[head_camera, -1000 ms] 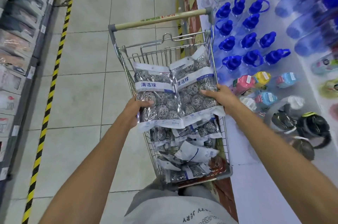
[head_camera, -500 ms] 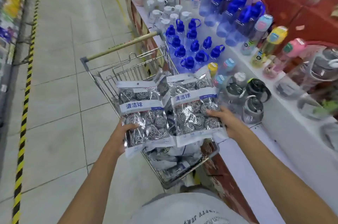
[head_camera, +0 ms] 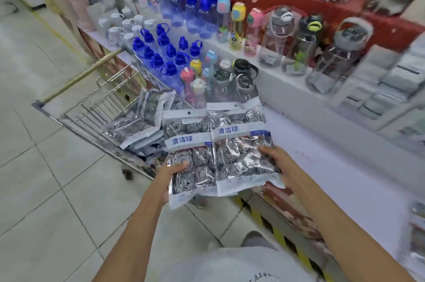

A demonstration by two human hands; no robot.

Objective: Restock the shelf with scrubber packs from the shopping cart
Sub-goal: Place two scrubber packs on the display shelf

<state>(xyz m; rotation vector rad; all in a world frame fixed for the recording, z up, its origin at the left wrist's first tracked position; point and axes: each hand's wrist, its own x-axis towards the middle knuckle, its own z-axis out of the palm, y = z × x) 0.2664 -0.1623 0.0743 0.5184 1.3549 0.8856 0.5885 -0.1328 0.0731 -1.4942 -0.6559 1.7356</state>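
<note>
Two scrubber packs (head_camera: 220, 150) held side by side, long axes upright, left hand (head_camera: 171, 175) and right hand (head_camera: 274, 162) fingers curled round lower edges; bare shelf (head_camera: 333, 166) just right, nearer right hand

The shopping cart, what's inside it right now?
The cart holds more scrubber packs heaped at its near end. The two packs that the hands hold cover that end's corner, so the count is unclear.

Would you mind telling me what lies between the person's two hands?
In the head view, two scrubber packs side by side span from the left hand to the right hand.
</note>
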